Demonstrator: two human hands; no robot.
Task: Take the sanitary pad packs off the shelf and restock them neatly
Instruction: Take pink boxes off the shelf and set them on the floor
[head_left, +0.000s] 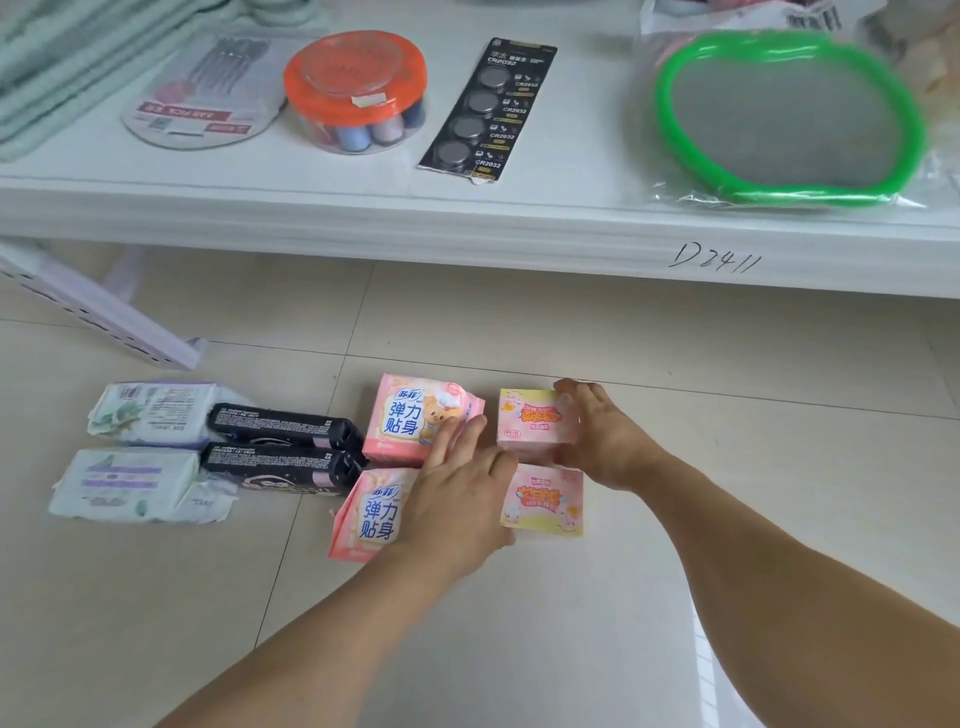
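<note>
The fingers (571, 397) of the right hand (605, 441) curl over the far edge and right side of a small pink pack (535, 423), gripping it where it sits on the floor (519, 649). The left hand (457, 499) lies flat with its fingers (457, 434) straight and close together, the tips resting on the near right corner of a larger pink pack (415, 415) and the palm covering part of a second pink pack (369, 514) just in front of it. A yellow-and-pink pack (545, 501) lies directly in front of the small pink pack, partly under the right wrist.

Left of the pink pair, two black packs (283, 447) lie side by side, touching each other. Further left are two pale green-and-white packs (140, 452), one behind the other. All eight packs are on the tiled floor, in rough rows in front of the white shelf (467, 218).

On the shelf, from left to right: folded pale green cloth (47, 78), a round flat card of small tools (202, 88), a clear tub with an orange lid (356, 88) holding thread spools, a black card of CR2032 button cells (485, 111), and a green-rimmed item in a clear bag (784, 119). The shelf's front edge carries a handwritten marking (714, 257) near its right end.
</note>
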